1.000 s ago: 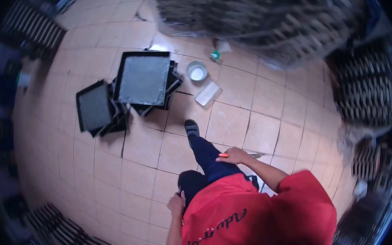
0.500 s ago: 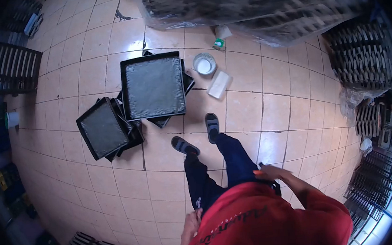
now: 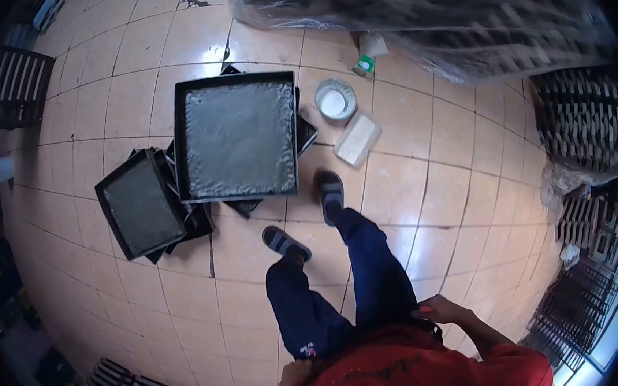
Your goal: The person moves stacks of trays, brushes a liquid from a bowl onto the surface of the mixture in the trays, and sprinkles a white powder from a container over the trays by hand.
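My right hand (image 3: 442, 308) is at my right hip, its fingers closed round a small orange thing (image 3: 426, 308) whose kind I cannot make out. By the left side of my waist is my left hand (image 3: 294, 376), against the trousers (image 3: 302, 322) and the hem of the red shirt (image 3: 413, 375); its fingers are mostly hidden. On the floor ahead, a large black square tray (image 3: 236, 137) full of grey, wet-looking material tops a stack of turned trays. A second, lower tray (image 3: 141, 204) with similar grey filling lies tilted to its left.
A tub with white contents (image 3: 335, 100), a pale block (image 3: 357, 139) and a green-and-white packet (image 3: 364, 65) lie right of the trays. Plastic-wrapped stacks (image 3: 440, 12) fill the far side. Slatted racks (image 3: 586, 121) line the right, more stand at left and bottom.
My view has tipped and come nearer the trays, which look larger. The right hand has moved in close to the hip, the orange thing still in it. The left hand stays at the waist.
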The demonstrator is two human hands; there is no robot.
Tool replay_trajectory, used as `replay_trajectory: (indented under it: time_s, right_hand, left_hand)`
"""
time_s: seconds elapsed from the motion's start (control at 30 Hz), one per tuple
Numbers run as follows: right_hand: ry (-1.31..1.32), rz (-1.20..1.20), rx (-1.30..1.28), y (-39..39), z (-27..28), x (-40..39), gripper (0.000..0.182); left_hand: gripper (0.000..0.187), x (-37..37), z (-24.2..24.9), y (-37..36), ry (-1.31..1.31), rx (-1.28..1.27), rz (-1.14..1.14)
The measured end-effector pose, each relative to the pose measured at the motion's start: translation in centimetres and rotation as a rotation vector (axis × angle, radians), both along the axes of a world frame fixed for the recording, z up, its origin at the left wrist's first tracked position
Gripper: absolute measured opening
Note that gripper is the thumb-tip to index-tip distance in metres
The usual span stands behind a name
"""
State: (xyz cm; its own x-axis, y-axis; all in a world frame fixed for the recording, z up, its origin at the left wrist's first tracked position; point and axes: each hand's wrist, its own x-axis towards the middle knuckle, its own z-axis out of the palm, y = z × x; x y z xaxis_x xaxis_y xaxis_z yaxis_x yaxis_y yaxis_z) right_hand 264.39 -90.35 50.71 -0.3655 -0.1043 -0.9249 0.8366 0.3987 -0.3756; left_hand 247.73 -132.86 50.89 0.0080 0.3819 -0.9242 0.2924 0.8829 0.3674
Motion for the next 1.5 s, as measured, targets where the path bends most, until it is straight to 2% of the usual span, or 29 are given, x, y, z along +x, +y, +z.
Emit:
replay_trajectory:
  time_s: [0.03,0.07,0.1,0.17,0.2,0.27,0.33,0.4,0.47,0.53,0.6,0.7,0.73,0.87,0.93,0.97,1.03,1.13,1.2,1.27,1.33,1.4,1.43,1.47,1.5]
  right_hand:
    - [0.096,0.11,0.089,2.9,-3.7,0.5,0.033]
    - [0.176,-0.105,0.167,5.5,-5.7,-1.4,0.034]
    - [0.175,-0.171,0.228,8.5,-8.9,-2.7,0.033]
    - [0.254,-0.151,0.421,13.9,-14.5,-7.8,0.026]
    - [0.464,-0.108,0.507,16.5,-18.8,-9.1,0.021]
    - [0.568,-0.192,0.535,19.2,-23.6,-15.5,0.019]
    - [0.639,-0.232,0.607,19.8,-26.7,-22.5,0.019]
    - [0.788,-0.186,0.616,21.4,-31.3,-27.3,0.02]
    - [1.041,-0.364,0.544,22.5,-35.8,-31.9,0.02]
    - [1.141,-0.542,0.525,23.2,-39.7,-36.7,0.021]
    - [1.018,-0.847,0.391,24.8,-44.6,-39.7,0.023]
    - [1.169,-0.755,0.506,26.9,-51.8,-42.8,0.025]
    - [1.136,-0.71,0.526,27.7,-54.0,-43.0,0.022]
    - [1.093,-0.493,0.752,29.3,-60.8,-44.7,0.018]
    - [1.13,-0.463,0.832,29.0,-63.6,-45.5,0.019]
    - [1.097,-0.356,0.892,29.7,-65.4,-45.9,0.023]
    - [1.14,-0.41,0.883,29.6,-67.9,-46.5,0.025]
    - [1.187,-0.578,0.858,28.5,-67.0,-45.4,0.029]
    - [1.132,-0.636,0.998,26.7,-65.2,-44.0,0.031]
    - [1.273,-0.64,0.975,25.5,-64.2,-42.9,0.032]
    - [1.223,-0.671,1.0,24.8,-63.6,-42.4,0.031]
    - [1.207,-0.712,1.021,24.8,-63.2,-42.7,0.032]
    - [1.207,-0.741,1.023,24.8,-63.4,-42.8,0.033]
    - [1.196,-0.772,1.026,24.8,-63.9,-42.5,0.034]
    - [1.307,-0.731,0.998,24.9,-64.3,-42.6,0.035]
  left_hand:
    - [0.054,-0.8,-0.8,1.0,-0.037,0.013,0.001]
    - [0.059,-1.3,-2.4,1.3,-0.076,0.022,-0.002]
    - [0.06,-0.5,-5.7,0.5,-0.129,-0.013,0.061]
    - [0.055,-5.9,-9.0,2.8,-0.242,-0.202,0.318]
    - [0.054,-9.3,-10.4,4.3,-0.294,-0.289,0.445]
    - [0.046,-14.5,-12.9,6.4,0.276,-0.135,0.666]
    - [0.034,-18.4,-16.2,8.4,0.612,0.058,1.022]
    - [0.028,-21.6,-19.6,9.2,0.827,0.138,1.053]
    - [0.028,-23.3,-24.2,7.0,0.936,0.207,1.046]
    - [0.034,-24.0,-28.7,4.7,1.019,0.213,1.103]
    - [0.038,-24.0,-32.4,2.9,1.06,0.244,1.155]
    - [0.044,-24.7,-39.2,-2.1,1.2,0.296,1.217]
    - [0.044,-25.4,-40.9,-3.1,1.274,0.305,1.221]
    - [0.03,-28.2,-46.9,-2.6,1.47,0.644,1.443]
    - [0.03,-30.1,-48.3,-2.6,1.547,0.854,1.515]
    - [0.03,-30.7,-48.3,-2.1,1.607,0.889,1.516]
    - [0.029,-31.3,-47.4,-2.1,1.681,0.974,1.519]
    - [0.028,-32.5,-45.1,-1.6,1.801,0.913,1.343]
    - [0.029,-34.0,-42.7,-1.2,1.799,0.905,1.215]
    - [0.032,-36.0,-39.7,-0.3,1.837,0.767,1.022]
    - [0.035,-39.3,-39.2,-1.4,1.665,0.778,1.069]
    - [0.038,-41.3,-39.8,-1.3,1.36,0.891,1.234]
    - [0.041,-42.2,-40.5,-2.0,1.335,0.856,1.111]
    - [0.042,-41.9,-40.8,-0.8,1.284,0.872,1.143]
    - [0.042,-42.7,-42.4,-2.5,1.121,0.941,1.228]
